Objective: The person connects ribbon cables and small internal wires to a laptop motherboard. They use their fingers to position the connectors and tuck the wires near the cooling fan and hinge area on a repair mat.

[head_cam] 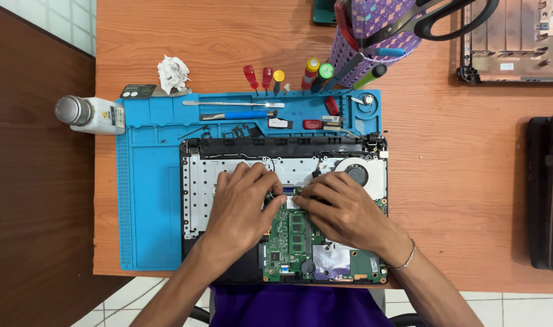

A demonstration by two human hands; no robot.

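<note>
The green circuit board [294, 239] lies inside an opened laptop base [228, 154], in its right-hand half and toward the near edge, with memory sticks and a silver foil patch showing below the hands. Both hands rest on the board's upper edge, fingertips meeting over a small connector area at the centre. The left hand [243, 203] lies flat with its fingers spread and slightly curled, pressing down rather than gripping anything. The right hand [343, 209] is likewise laid over the board, fingers bent toward the same spot — whether they pinch a cable or part beneath cannot be made out. A thin bracelet [406, 259] circles the right wrist.

Just beyond the right hand sits a round cooling fan [356, 172] in the base's far right corner. The base rests on a blue work mat [146, 206] spread on an orange wooden table [458, 181]. Along the mat's far tray lie tweezers and a blue-handled tool [237, 114]; behind them stand screwdrivers [265, 77] with red and yellow handles. A white bottle [92, 114] lies at the mat's left corner, beside a crumpled tissue [173, 73]. Farthest off — a purple basket [376, 27] holding scissors.
</note>
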